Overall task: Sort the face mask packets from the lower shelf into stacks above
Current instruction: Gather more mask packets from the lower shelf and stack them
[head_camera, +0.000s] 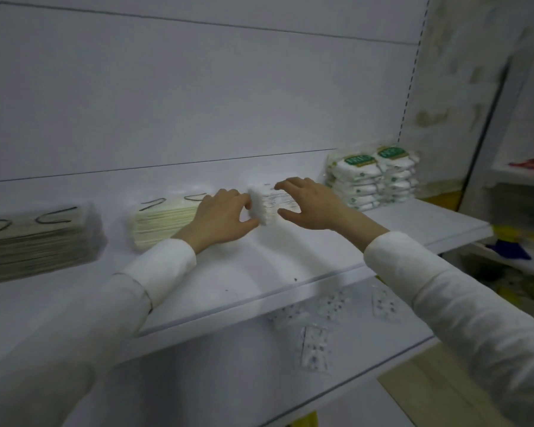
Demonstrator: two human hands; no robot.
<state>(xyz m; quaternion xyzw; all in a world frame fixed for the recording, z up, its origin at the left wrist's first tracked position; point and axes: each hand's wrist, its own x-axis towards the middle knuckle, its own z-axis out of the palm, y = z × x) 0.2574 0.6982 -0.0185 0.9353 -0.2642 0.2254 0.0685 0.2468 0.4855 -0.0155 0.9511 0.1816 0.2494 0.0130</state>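
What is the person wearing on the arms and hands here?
Long white sleeves cover both arms, the left sleeve and right sleeve each ending in a plain cuff at the wrist. The left hand and right hand are bare: no gloves, rings or watch show.

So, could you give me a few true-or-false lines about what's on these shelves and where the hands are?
1. The left hand and right hand are both at the white stack on the upper shelf. True.
2. The lower shelf is bare. False: loose packets lie on it.
3. The green-labelled packs sit right of the hands. True.
4. The yellow stack sits right of the white stack. False: it sits left of it, behind the left hand.
5. The sleeves are black. False: they are white.
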